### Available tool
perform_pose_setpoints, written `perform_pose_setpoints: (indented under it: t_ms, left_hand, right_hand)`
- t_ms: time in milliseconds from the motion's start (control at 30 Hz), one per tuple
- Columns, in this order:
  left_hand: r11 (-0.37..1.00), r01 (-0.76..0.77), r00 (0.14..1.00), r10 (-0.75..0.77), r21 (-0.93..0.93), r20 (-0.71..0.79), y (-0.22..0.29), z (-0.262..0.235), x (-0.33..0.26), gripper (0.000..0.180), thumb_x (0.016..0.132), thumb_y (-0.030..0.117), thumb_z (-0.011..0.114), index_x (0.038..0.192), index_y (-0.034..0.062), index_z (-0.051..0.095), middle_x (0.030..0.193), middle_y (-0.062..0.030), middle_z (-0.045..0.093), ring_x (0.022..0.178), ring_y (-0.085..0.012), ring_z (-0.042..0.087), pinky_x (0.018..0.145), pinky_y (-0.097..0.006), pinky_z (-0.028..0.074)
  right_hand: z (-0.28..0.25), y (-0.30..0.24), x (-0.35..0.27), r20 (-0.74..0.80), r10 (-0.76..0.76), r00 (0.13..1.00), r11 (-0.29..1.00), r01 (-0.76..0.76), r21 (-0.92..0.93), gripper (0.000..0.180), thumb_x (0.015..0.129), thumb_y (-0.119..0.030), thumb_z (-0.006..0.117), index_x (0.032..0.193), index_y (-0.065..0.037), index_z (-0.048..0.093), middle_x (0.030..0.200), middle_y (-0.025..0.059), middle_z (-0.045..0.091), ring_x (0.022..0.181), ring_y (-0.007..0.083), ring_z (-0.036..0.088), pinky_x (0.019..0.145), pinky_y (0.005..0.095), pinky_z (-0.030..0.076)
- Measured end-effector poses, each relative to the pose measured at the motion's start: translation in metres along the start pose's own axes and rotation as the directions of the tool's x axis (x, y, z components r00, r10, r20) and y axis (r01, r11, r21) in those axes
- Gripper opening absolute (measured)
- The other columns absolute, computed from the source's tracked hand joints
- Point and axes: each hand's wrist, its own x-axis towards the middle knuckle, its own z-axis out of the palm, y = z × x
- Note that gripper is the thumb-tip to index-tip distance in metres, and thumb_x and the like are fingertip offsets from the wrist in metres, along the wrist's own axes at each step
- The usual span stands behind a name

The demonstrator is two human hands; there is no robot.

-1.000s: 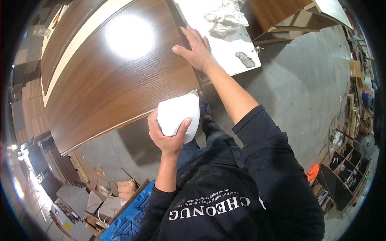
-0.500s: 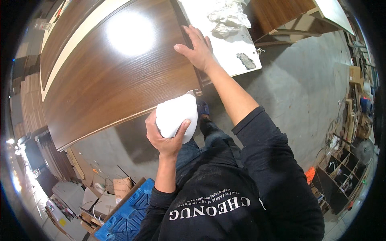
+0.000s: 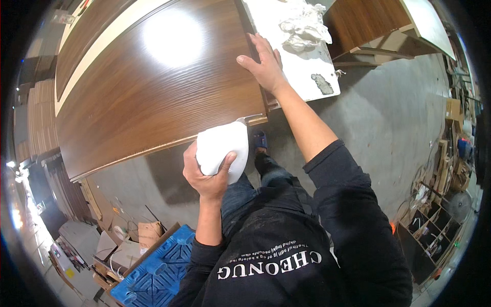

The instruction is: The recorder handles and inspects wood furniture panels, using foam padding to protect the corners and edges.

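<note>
My left hand [image 3: 205, 171] is wrapped round a white plastic squeeze bottle [image 3: 223, 149], thumb along its near side. The bottle lies tilted, and its narrow tip meets the front edge of a dark brown wood-grain panel [image 3: 153, 102], close to the panel's right corner. Whether anything comes out of the tip is too small to tell. Farther off, my right hand [image 3: 266, 66] rests with spread fingers on the panel's right side edge, holding nothing.
Beyond that edge is a white board [image 3: 302, 69] with crumpled white wrapping [image 3: 304, 28] on it. A brown cabinet piece [image 3: 368, 23] stands at the far right. A blue plastic pallet [image 3: 158, 266] lies at the lower left. Shelving with clutter [image 3: 429, 230] lines the right.
The bottle's tip has slid left along the panel's front edge, away from the right corner. My right hand stays at the side edge. The whole view has shifted slightly.
</note>
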Motion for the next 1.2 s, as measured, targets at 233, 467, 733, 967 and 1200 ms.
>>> perform_pose_setpoints:
  t_ms: [233,467,733,967,1200]
  left_hand:
    - [0.999,0.042,0.999,-0.042,-0.004,-0.028,-0.003,-0.012,0.003,0.057,0.063,0.026,0.085,0.105,-0.0018,0.057,0.095,-0.0107,0.064,0.084,-0.0197,0.063,0.076,-0.030,0.050]
    - [0.998,0.057,0.996,-0.055,0.032,-0.072,-0.011,-0.024,0.004,0.054,0.063,0.027,0.085,0.102,-0.0007,0.059,0.092,-0.0101,0.065,0.081,-0.0187,0.064,0.074,-0.029,0.050]
    - [0.992,0.119,0.985,-0.114,0.031,-0.130,-0.015,-0.040,0.006,0.052,0.063,0.029,0.084,0.099,-0.0004,0.059,0.087,-0.0094,0.067,0.078,-0.0159,0.063,0.072,-0.028,0.050]
    - [0.986,0.156,0.975,-0.144,0.061,-0.168,-0.024,-0.058,0.004,0.048,0.066,0.026,0.083,0.098,-0.0003,0.060,0.087,-0.0085,0.066,0.078,-0.0147,0.062,0.071,-0.027,0.050]
    - [0.978,0.193,0.958,-0.171,0.079,-0.229,-0.034,-0.076,0.004,0.041,0.067,0.018,0.082,0.098,-0.0004,0.060,0.088,-0.0080,0.066,0.078,-0.0144,0.062,0.071,-0.027,0.050]
  right_hand:
    - [0.000,0.004,0.001,-0.002,-0.012,1.000,1.000,0.012,0.001,0.081,0.074,-0.057,0.056,0.138,-0.013,0.035,0.147,0.0122,0.026,0.138,0.0246,0.017,0.111,0.0465,0.003]
    - [0.000,0.008,0.003,0.009,-0.023,1.000,1.000,0.023,0.020,0.082,0.073,-0.057,0.056,0.139,-0.013,0.035,0.147,0.0127,0.026,0.138,0.0248,0.015,0.111,0.0466,0.002]
    - [0.000,0.009,0.004,0.027,-0.026,0.999,0.998,0.024,0.051,0.079,0.075,-0.055,0.056,0.139,-0.012,0.035,0.147,0.0159,0.024,0.139,0.0275,0.015,0.110,0.0452,0.001]
    - [-0.001,0.017,0.008,0.060,-0.067,0.996,0.995,0.062,0.074,0.079,0.077,-0.053,0.055,0.140,-0.011,0.032,0.147,0.0160,0.024,0.139,0.0275,0.015,0.110,0.0458,0.001]
    - [0.003,0.029,0.012,0.058,-0.083,0.995,0.988,0.075,0.137,0.075,0.078,-0.050,0.056,0.139,-0.012,0.034,0.146,0.0137,0.027,0.138,0.0273,0.018,0.109,0.0472,0.002]
